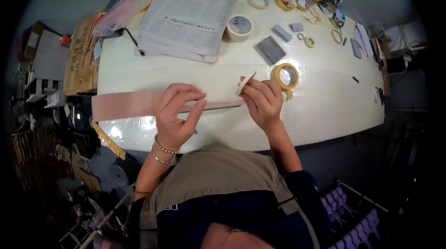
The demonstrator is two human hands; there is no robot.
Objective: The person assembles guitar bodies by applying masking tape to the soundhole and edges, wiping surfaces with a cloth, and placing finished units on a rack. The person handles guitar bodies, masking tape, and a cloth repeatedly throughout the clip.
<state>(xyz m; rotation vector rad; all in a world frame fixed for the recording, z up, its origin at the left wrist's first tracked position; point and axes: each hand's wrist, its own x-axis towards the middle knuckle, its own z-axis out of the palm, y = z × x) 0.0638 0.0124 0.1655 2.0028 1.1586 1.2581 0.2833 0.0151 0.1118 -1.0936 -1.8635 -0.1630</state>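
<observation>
A thin roll of pale masking tape (246,83) is gripped in my right hand (265,102), tilted on edge between thumb and fingers. My left hand (177,109) hovers over a long flat pinkish piece (123,106), its thumb and curved fingers apart with no object visible between them. That piece lies across the front of the table, broad at the left and narrow toward the right. Its middle is hidden behind my left hand, and its narrow end reaches near my right hand. Just beyond my right hand lies a wide yellow tape roll (286,77) with a loose end.
A stack of newspapers (183,26) covers the back left of the table (325,105). Behind my hands are a large tape roll (239,27), a grey block (271,50) and smaller rolls. Assorted tools and blocks line the far edge. Cardboard (81,58) stands at left.
</observation>
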